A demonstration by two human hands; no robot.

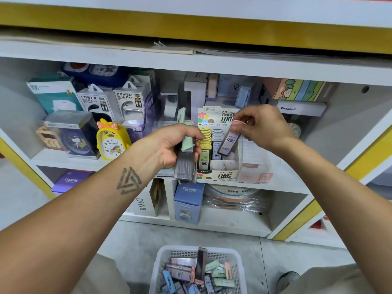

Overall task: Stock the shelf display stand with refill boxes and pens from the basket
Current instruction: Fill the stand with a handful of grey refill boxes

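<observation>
The left hand (169,145) is raised in front of the middle shelf (70,161), fingers curled around a stack of refill boxes (186,160); the stack stands roughly upright, with a pale green box at its front and grey boxes below. The right hand (262,126) pinches the pink-capped top end of a single dark refill box (228,142) between thumb and fingertips, and the box hangs tilted above the display stand (218,172). The display stand sits on the middle shelf between the two hands; its left column holds a row of yellow-topped boxes (205,141), the adjacent column holds white-topped boxes (217,134), and its front compartments on the right show bare cardboard. The basket (237,262) sits on the floor below, close to the lower edge of view, and contains loose refill boxes in blue, green, pink and grey. A yellow duck-shaped alarm clock (111,141) stands on the middle shelf left of the left hand.
</observation>
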